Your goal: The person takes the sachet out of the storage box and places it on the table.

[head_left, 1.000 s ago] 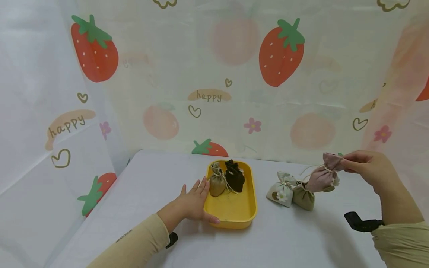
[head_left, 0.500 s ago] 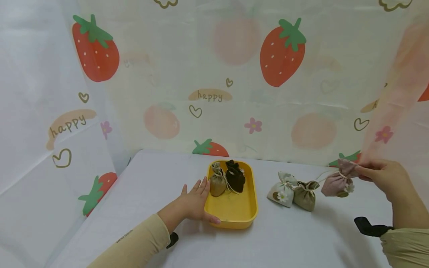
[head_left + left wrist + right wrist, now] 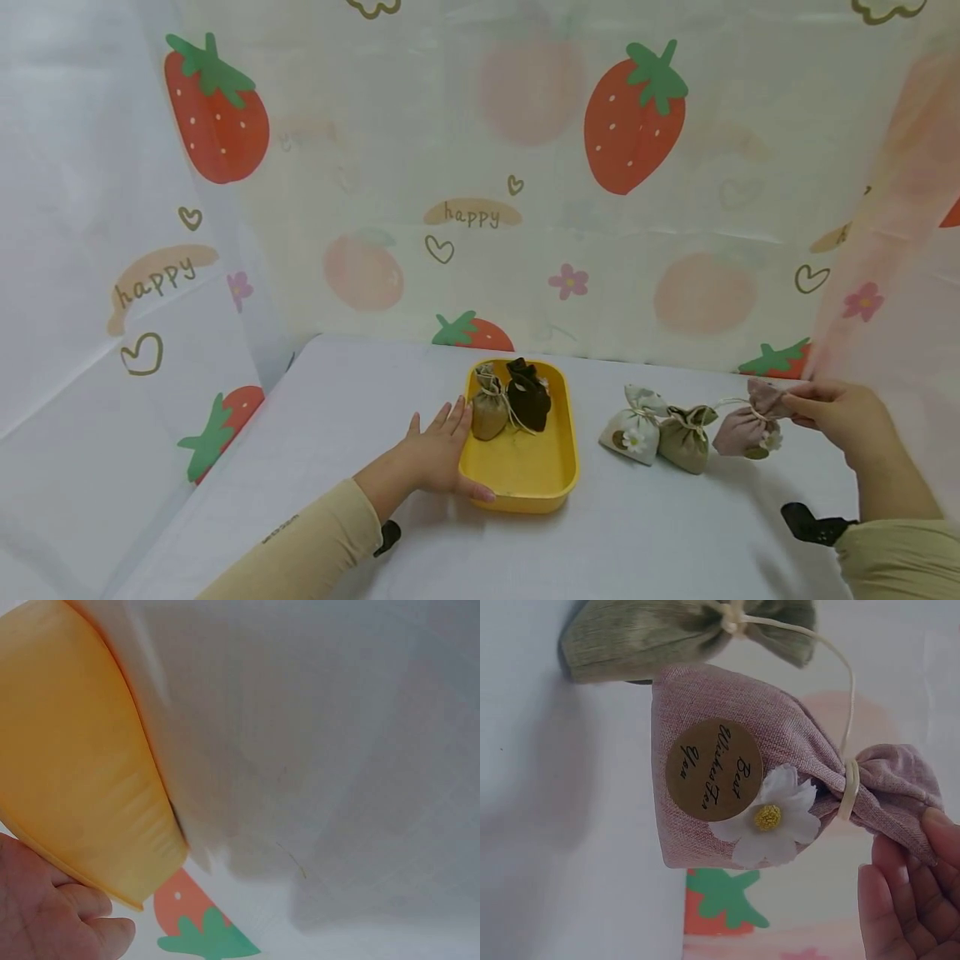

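Observation:
My right hand (image 3: 843, 414) pinches the gathered top of a pink drawstring pouch (image 3: 742, 431), which hangs at the right of the other pouches. In the right wrist view the pink pouch (image 3: 735, 765) shows a round "Best Wishes For You" sticker and a white daisy. Beside it stands an olive-green pouch (image 3: 684, 442), and left of that a white pouch (image 3: 628, 433) with a daisy. My left hand (image 3: 435, 450) rests with straight fingers against the left side of a yellow tray (image 3: 525, 479). A tan pouch (image 3: 490, 414) and a black pouch (image 3: 529, 404) stand in its far half.
A white cloth covers the table (image 3: 352, 375). Behind it hangs a curtain (image 3: 472, 125) printed with strawberries and hearts. Pale strings hang from the pouches' necks.
My right hand has carried the pink pouch from above the olive-green pouch to the right, then down and slightly back left. The left hand and the tray hold their place.

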`<state>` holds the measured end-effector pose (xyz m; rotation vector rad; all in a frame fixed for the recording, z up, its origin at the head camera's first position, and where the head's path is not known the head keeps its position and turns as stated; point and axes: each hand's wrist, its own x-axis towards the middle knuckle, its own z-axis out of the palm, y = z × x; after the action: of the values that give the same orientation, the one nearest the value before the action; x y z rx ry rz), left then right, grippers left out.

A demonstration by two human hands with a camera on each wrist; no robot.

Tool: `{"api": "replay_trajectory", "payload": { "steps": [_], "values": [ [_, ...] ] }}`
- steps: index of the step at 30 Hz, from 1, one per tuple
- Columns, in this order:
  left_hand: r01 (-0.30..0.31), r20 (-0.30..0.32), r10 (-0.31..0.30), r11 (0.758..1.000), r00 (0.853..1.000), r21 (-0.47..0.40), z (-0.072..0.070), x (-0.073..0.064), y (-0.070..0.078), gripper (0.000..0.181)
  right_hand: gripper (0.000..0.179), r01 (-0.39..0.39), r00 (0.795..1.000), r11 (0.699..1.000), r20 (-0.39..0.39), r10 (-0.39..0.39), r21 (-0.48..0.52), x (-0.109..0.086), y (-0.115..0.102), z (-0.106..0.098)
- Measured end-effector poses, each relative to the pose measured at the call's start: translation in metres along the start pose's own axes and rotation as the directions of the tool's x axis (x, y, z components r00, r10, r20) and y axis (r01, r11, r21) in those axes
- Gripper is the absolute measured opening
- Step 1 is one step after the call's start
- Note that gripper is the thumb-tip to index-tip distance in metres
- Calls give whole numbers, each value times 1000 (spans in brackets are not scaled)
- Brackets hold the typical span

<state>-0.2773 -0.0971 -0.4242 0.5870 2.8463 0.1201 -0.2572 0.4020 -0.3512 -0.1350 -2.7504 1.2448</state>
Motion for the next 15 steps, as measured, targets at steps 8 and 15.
{"api": "replay_trajectory", "payload": {
  "steps": [8,15],
  "values": [
    [-2,-2,2,1000,1000,-1,0,1,0,136,41,14,1000,999,5,-14,-36,3,10,12],
    [1,1,-1,1000,1000,4,-1,-1,1,136,49,12,999,993,32,-8,-119,4,16,17]
  ]
}}
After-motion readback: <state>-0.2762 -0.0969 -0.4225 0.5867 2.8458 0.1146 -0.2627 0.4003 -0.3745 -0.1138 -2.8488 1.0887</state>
